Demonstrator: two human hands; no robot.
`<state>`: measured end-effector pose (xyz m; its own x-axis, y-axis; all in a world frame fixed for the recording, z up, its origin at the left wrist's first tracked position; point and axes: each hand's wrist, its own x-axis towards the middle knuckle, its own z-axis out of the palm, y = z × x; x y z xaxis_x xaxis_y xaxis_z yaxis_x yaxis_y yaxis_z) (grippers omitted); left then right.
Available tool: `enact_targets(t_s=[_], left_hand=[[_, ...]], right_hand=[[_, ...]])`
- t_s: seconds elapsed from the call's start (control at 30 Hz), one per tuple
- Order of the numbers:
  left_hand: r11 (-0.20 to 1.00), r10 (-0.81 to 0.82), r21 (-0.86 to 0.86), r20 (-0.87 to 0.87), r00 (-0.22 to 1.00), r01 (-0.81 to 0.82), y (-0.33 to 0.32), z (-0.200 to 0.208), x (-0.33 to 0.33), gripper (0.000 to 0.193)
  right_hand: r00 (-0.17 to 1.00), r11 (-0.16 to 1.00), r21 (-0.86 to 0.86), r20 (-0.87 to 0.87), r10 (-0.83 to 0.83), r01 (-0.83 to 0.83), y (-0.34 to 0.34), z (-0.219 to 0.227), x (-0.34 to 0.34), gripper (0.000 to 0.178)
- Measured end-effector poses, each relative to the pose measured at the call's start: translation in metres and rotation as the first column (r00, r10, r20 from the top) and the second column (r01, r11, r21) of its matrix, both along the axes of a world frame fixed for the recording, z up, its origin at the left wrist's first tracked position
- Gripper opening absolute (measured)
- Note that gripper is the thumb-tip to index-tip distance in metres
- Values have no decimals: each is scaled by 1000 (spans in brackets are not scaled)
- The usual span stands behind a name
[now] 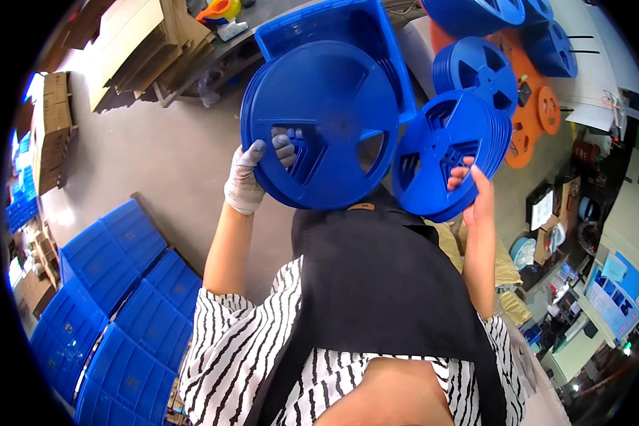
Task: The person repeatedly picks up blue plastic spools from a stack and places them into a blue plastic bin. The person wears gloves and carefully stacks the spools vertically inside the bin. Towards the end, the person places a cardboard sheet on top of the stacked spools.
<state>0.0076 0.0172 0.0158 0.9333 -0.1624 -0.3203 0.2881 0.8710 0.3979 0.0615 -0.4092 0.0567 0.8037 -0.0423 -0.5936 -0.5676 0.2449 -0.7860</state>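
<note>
My left hand (244, 186), in a whitish glove, grips the left rim of a large blue plastic reel disc (326, 89), its fingertips showing through a cutout. A second blue layer shows along that disc's edge. My right hand (481, 195) is bare and closed on the right side of a stack of blue reel discs (468, 117); its fingers come through a cutout and the stacked edges fan out beside them. Behind the left disc stands a blue plastic bin (399, 53), with more blue rims inside it.
More blue reel stacks (484, 64) sit beyond my right hand on an orange surface, near a small orange disc (548, 110). Blue crates (113, 284) stand at lower left. Flat cardboard sheets (128, 46) lie at far left, and cartons (52, 135) line the left side.
</note>
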Motion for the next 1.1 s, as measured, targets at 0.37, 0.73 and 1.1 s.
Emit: enact_targets(t_s=[0.37, 0.73, 1.1], left_hand=[[889, 458, 50, -153, 876, -456, -5, -41, -34, 37], [895, 441, 181, -224, 869, -407, -89, -47, 36, 42], [915, 313, 361, -359, 879, -178, -148, -147, 243, 32]], right_hand=[[698, 657, -268, -432, 572, -705, -49, -115, -54, 27], [681, 586, -347, -391, 619, -732, -135, -197, -96, 64], [771, 618, -464, -432, 468, -634, -141, -162, -107, 42]])
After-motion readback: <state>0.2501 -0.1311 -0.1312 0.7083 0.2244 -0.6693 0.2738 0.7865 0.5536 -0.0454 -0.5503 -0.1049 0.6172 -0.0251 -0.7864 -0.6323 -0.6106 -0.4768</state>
